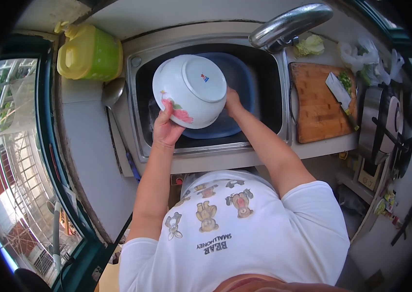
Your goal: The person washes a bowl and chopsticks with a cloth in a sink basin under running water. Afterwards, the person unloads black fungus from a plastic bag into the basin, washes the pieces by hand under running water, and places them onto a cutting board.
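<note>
A large white bowl point(172, 80) with pink flowers is tipped over the sink, its round foot turned up toward me. My left hand point(167, 127) grips the near left side, thumb on the outer wall and the other fingers hidden behind it. At the right edge of the bowl is my right hand point(233, 103), closed there with most fingers out of sight. Below the bowl, a blue basin point(242, 80) sits in the metal sink point(274, 141); what the basin holds is mostly covered by the bowl.
A faucet point(291, 24) arches over the sink's back right. Right of it lie a cutting board point(313, 104), a cleaver point(337, 91), chopped greens point(345, 82) and a cabbage piece point(310, 45). On the left are a yellow-green jug point(91, 53) and a long-handled ladle point(113, 92).
</note>
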### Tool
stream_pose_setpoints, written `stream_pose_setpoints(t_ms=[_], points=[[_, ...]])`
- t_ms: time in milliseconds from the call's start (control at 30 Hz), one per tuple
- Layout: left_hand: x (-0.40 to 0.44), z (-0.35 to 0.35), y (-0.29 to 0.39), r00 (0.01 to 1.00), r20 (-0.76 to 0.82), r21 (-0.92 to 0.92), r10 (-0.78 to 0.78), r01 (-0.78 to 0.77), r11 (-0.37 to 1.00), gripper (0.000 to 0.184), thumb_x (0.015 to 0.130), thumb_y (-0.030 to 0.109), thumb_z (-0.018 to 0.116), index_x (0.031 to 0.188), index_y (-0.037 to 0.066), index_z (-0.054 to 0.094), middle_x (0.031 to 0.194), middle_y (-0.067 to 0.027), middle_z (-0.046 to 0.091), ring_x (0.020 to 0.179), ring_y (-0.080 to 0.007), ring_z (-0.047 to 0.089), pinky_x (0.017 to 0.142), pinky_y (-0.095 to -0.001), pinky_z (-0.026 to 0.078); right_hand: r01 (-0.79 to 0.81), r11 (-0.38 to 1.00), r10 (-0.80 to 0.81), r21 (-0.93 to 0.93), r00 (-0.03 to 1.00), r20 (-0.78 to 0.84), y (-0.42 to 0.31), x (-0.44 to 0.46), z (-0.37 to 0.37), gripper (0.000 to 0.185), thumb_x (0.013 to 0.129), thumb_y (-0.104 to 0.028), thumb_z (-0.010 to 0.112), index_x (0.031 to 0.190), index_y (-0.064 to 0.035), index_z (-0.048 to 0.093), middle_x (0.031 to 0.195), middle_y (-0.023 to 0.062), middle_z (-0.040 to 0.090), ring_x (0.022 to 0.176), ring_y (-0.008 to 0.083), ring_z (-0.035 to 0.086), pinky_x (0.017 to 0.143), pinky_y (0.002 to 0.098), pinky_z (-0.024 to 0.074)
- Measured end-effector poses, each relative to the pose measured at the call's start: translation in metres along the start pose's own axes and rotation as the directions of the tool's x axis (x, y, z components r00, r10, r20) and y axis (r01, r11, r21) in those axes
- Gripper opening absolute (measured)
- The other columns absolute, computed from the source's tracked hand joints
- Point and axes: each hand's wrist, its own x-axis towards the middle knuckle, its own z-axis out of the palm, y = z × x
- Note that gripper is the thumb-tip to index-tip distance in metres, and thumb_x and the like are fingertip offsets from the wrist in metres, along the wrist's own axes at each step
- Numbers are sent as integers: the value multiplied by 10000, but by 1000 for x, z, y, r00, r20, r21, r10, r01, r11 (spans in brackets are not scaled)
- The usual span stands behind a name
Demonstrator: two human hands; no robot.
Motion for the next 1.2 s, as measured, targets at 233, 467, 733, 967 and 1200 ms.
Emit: stream_pose_setpoints(t_ms=[233, 467, 733, 967, 1200], points=[[-16, -6, 6, 987, -157, 297, -20, 67, 952, 386, 724, -41, 592, 1094, 58, 552, 1029, -73, 594, 963, -216, 566, 900, -360, 425, 344, -248, -733, -906, 545, 408, 28, 46, -19, 249, 780, -119, 521, 1024, -72, 527, 859, 139, 617, 824, 316, 596, 751, 400, 472], [-9, 8, 2, 971, -236, 416, 46, 58, 907, 546, 613, -129, 509, 1133, 35, 525, 1045, -76, 584, 959, -202, 569, 886, -327, 428, 385, 615, -127, -688, 910, 395, 22, 2, -10, 297, 708, -48, 583, 1005, -58, 576, 1072, 98, 553, 940, 257, 554, 784, 325, 455], [10, 9, -27, 986, -169, 512, 6, 83, 855, 523, 652, -126, 466, 1148, 34, 496, 1063, -59, 566, 951, -163, 554, 825, -279, 441, 855, -19, -790, -519, 305, 532, -22, -129, 38, 302, 794, -199, 562, 1084, -124, 599, 1217, 114, 469, 1056, 300, 475, 944, 407, 319], [7, 34, -12, 994, -105, 742, 3, 77, 666, 460, 623, -109, 441, 1046, 35, 552, 891, -35, 584, 775, -131, 555, 664, -217, 434, 803, 75, -880, -591, 332, 340, -88, -94, 71, 236, 785, -233, 541, 973, -152, 659, 1079, 54, 583, 942, 247, 550, 833, 376, 393], [-18, 60, -14, 974, -210, 618, 83, 66, 783, 515, 555, -101, 414, 1044, -2, 542, 869, -64, 589, 717, -152, 550, 595, -219, 429, 38, 993, -76, 113, 932, 355, -85, 6, 30, 269, 853, -302, 488, 951, -96, 630, 919, 56, 620, 832, 196, 592, 713, 333, 474]])
